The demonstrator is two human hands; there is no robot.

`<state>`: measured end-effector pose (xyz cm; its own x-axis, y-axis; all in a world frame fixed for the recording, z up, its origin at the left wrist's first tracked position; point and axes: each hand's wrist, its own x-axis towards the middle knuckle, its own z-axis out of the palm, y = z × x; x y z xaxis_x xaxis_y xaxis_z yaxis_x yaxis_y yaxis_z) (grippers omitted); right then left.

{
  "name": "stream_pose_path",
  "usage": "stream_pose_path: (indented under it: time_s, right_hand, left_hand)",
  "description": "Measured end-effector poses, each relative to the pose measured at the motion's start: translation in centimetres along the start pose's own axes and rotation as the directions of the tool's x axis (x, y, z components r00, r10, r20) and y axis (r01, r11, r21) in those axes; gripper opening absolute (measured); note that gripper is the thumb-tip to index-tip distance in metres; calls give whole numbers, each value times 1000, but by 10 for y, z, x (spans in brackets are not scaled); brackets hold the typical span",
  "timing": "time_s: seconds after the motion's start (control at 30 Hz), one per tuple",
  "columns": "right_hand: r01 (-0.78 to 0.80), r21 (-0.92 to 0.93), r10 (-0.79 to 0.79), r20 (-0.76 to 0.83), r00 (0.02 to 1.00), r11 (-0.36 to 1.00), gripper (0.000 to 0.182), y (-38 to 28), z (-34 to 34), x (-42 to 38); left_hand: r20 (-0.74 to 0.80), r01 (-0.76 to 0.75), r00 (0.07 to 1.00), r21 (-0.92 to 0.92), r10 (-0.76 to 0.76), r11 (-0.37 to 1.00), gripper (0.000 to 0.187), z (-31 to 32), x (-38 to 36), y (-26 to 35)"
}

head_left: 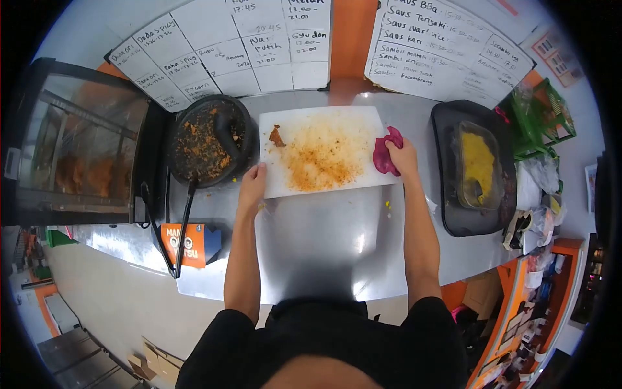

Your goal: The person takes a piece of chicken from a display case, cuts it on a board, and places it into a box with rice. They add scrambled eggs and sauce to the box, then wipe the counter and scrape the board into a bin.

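A white cutting board (366, 126) lies in front of me, its middle smeared with orange-brown crumbs and grease. One brown scrap (276, 136) rests near its upper left corner. My left hand (253, 187) is closed on the board's left edge, close to the lower corner, with some fingers hidden. At the right edge, my right hand (403, 159) is closed on a crumpled magenta cloth (387, 162). Whether that hand also grips the board cannot be made out.
Left of the board stands a black pan (210, 172) with crumbs and a utensil, beside a glass-fronted display case (84, 142). Black tongs (170, 249) hang over the steel counter's edge (201, 285). To the right, a black tray (450, 214) bears a yellow-filled container (478, 159). Whiteboards (227, 45) stand behind.
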<state>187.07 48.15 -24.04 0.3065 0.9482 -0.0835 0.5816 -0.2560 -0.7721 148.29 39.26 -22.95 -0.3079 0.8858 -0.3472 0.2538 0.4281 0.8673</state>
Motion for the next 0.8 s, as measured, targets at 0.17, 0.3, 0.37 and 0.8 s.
stream_pose_path:
  time_s: [0.17,0.3,0.37,0.8]
  right_hand:
    - [90,88,-89,-9,996,992,34,4,-23,-78]
    - [176,192,-188,44,981,965,33,8,-42,-150]
    - [165,235,-201,140,970,958,33,-2,-59,-184]
    - [531,-159,-514,137,847,832,48,22,-11,97]
  left_hand:
    - [193,155,980,-633,-38,759,37,-13,-81,-24]
    - [219,175,976,-838,24,517,60,-27,-163,-58]
    - [243,194,968,-880,60,434,61,-35,-192,-69]
    - [-181,-81,974,-843,-138,532,58,-49,-321,-133]
